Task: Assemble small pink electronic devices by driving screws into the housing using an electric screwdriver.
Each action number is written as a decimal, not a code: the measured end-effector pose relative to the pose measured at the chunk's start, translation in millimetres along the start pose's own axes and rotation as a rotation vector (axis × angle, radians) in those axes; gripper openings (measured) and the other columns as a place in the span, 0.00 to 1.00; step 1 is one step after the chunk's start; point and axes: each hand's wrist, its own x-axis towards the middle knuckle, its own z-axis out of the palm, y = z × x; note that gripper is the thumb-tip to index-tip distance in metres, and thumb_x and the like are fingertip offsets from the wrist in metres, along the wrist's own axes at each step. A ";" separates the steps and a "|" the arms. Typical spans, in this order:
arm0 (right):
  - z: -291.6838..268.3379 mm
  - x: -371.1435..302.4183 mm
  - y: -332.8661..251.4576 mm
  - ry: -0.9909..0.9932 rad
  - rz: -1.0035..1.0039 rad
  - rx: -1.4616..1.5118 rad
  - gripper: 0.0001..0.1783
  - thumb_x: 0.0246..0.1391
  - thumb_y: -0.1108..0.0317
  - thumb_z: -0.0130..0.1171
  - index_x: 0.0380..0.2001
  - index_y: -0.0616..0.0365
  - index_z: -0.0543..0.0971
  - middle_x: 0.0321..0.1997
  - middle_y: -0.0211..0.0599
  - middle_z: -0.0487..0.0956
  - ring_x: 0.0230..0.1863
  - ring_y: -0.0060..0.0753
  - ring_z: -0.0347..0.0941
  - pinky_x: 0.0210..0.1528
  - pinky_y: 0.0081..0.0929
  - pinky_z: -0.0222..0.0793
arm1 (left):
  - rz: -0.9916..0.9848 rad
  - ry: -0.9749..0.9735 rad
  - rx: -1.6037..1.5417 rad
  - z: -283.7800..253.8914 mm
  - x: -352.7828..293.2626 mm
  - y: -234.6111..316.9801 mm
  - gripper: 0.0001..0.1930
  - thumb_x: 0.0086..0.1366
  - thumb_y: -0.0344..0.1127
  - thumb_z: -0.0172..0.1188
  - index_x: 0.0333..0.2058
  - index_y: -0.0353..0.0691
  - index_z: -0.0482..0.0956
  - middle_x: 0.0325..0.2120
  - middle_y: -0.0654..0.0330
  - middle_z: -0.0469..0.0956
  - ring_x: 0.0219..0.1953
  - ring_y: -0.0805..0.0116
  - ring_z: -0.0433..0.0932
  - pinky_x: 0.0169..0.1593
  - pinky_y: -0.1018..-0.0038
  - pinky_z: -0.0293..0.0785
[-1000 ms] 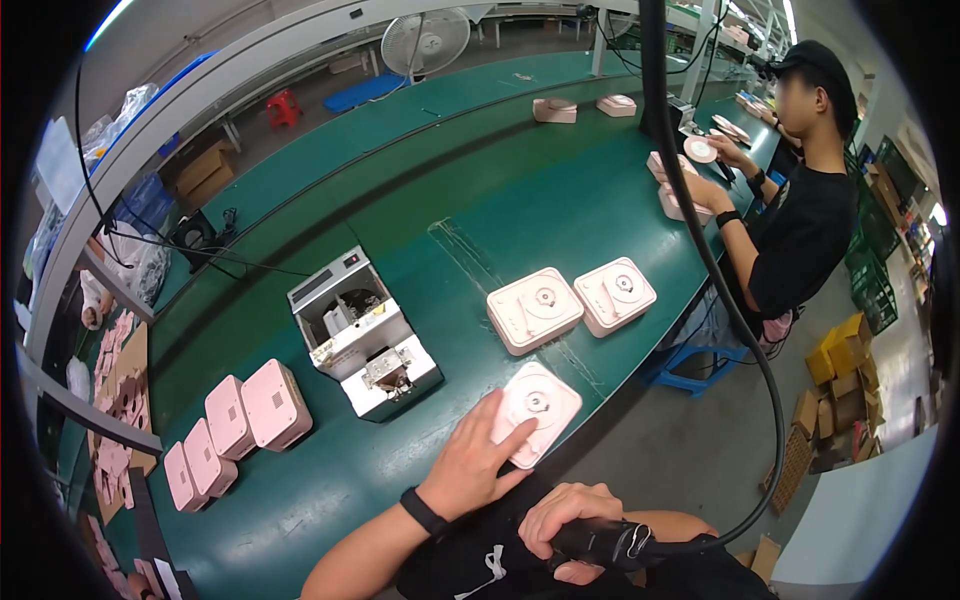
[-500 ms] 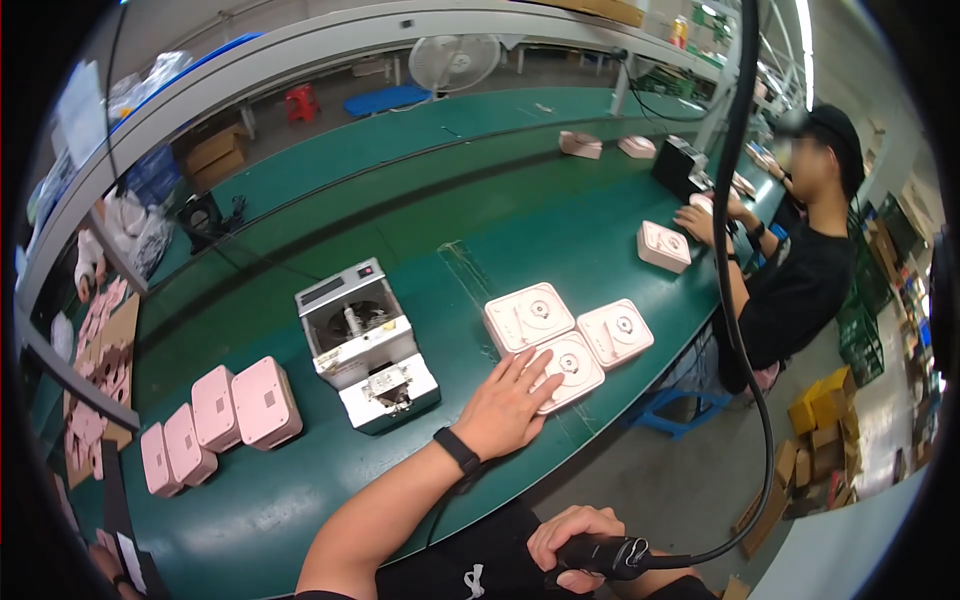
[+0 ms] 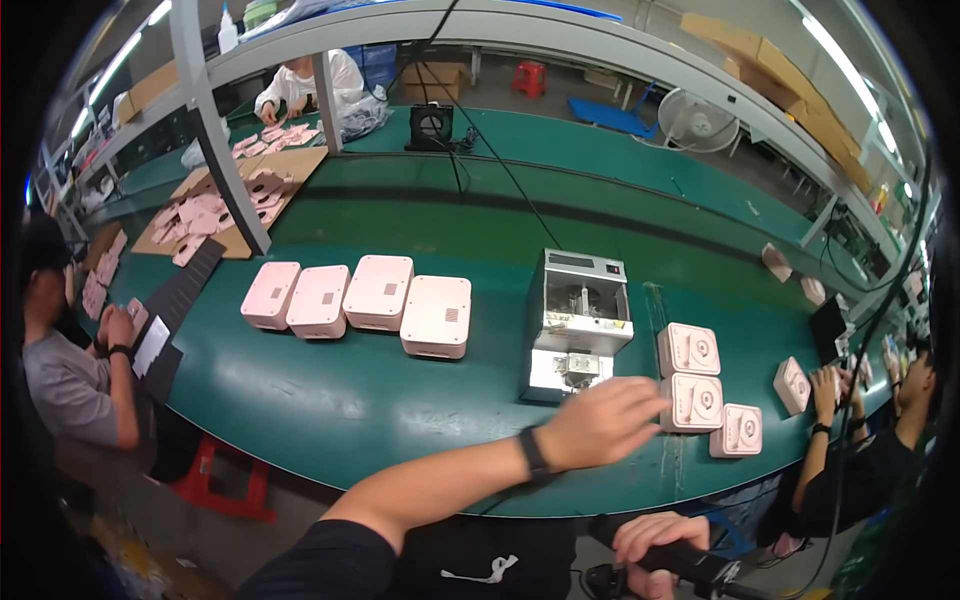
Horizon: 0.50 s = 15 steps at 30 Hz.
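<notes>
Pink casing (image 3: pixel 692 403), the middle one of three sitting dial side up, is lying right of centre on the green table (image 3: pixel 400 400), toward its near edge. It is lying just to the right of the left hand (image 3: pixel 605 425), whose straightened fingers are pointing at its left side and seemingly holding nothing; whether they are touching it, I cannot tell. Its outline is looking nearly square, so its long axis is not showing clearly. The right hand (image 3: pixel 655 540) is gripping a black handheld tool (image 3: pixel 690 562) outside the near edge, leaving the left hand nearer. A second casing (image 3: pixel 689 350) is sitting close against its far-edge side; a third casing (image 3: pixel 737 430) is sitting at its near right corner. A grey-and-white machine (image 3: pixel 590 340) is standing just beyond the left hand, separating this group from four plain-faced casings (image 3: pixel 437 316) toward the left end. Nothing is visibly blocking the gap between fingers and casing.
</notes>
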 end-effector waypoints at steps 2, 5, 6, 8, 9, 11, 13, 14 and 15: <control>-11.6 1.7 2.2 0.006 -0.060 -0.059 0.23 0.60 0.61 0.70 0.43 0.62 0.67 0.22 0.35 0.74 0.20 0.33 0.73 0.27 0.34 0.75 | -0.008 0.104 0.092 -63.8 -21.9 -3.7 0.13 0.57 0.32 0.72 0.43 0.41 0.86 0.40 0.56 0.85 0.41 0.59 0.85 0.44 0.64 0.82; -22.9 11.1 18.7 0.081 -0.034 -0.101 0.18 0.58 0.73 0.62 0.45 0.61 0.64 0.27 0.35 0.73 0.24 0.31 0.72 0.30 0.34 0.75 | -0.172 0.001 0.397 -138.7 -43.7 -27.0 0.19 0.58 0.36 0.74 0.48 0.40 0.84 0.45 0.53 0.84 0.46 0.57 0.84 0.45 0.62 0.80; -23.6 17.1 23.6 0.094 -0.034 -0.098 0.18 0.58 0.73 0.62 0.45 0.61 0.64 0.27 0.35 0.73 0.24 0.31 0.72 0.30 0.34 0.75 | -0.169 -0.011 0.394 -147.8 -40.6 -36.6 0.19 0.58 0.36 0.74 0.48 0.40 0.84 0.45 0.53 0.84 0.46 0.57 0.84 0.45 0.62 0.80; -21.0 32.9 36.6 0.218 0.070 -0.178 0.17 0.58 0.73 0.61 0.45 0.59 0.64 0.25 0.34 0.72 0.23 0.29 0.72 0.29 0.30 0.73 | -0.328 -0.167 0.710 -163.1 -32.8 -50.0 0.30 0.59 0.43 0.73 0.58 0.39 0.77 0.57 0.46 0.76 0.57 0.49 0.77 0.57 0.57 0.75; -18.3 39.0 44.3 0.222 0.071 -0.170 0.17 0.58 0.73 0.61 0.45 0.59 0.64 0.25 0.34 0.72 0.23 0.29 0.72 0.29 0.30 0.73 | -0.326 -0.174 0.715 -164.7 -38.4 -55.2 0.30 0.59 0.43 0.73 0.58 0.39 0.77 0.57 0.46 0.76 0.57 0.49 0.77 0.57 0.57 0.75; -12.8 52.4 61.1 0.301 0.142 -0.258 0.18 0.57 0.72 0.62 0.45 0.59 0.64 0.25 0.34 0.73 0.23 0.27 0.71 0.29 0.28 0.73 | -0.408 -0.353 0.855 -166.3 -56.8 -73.9 0.36 0.59 0.47 0.72 0.62 0.39 0.72 0.62 0.42 0.70 0.62 0.44 0.72 0.64 0.54 0.69; -10.5 59.0 71.1 0.290 0.142 -0.279 0.18 0.57 0.72 0.62 0.45 0.58 0.64 0.25 0.34 0.73 0.22 0.26 0.70 0.29 0.28 0.72 | -0.442 -0.451 0.915 -169.3 -64.7 -78.9 0.38 0.59 0.49 0.72 0.65 0.40 0.70 0.64 0.41 0.68 0.64 0.41 0.69 0.67 0.53 0.65; -10.5 61.3 75.0 0.275 0.145 -0.302 0.18 0.58 0.72 0.62 0.45 0.58 0.64 0.25 0.34 0.73 0.22 0.25 0.70 0.29 0.27 0.72 | -0.422 -0.453 0.894 -171.4 -69.1 -80.5 0.37 0.59 0.48 0.70 0.65 0.40 0.70 0.63 0.40 0.68 0.65 0.40 0.68 0.68 0.51 0.64; -11.1 61.6 77.4 0.260 0.153 -0.327 0.18 0.58 0.72 0.62 0.45 0.58 0.64 0.25 0.34 0.73 0.22 0.25 0.70 0.29 0.27 0.72 | -0.406 -0.458 0.869 -172.1 -74.5 -80.6 0.36 0.60 0.48 0.69 0.65 0.40 0.70 0.63 0.39 0.68 0.65 0.40 0.68 0.69 0.50 0.62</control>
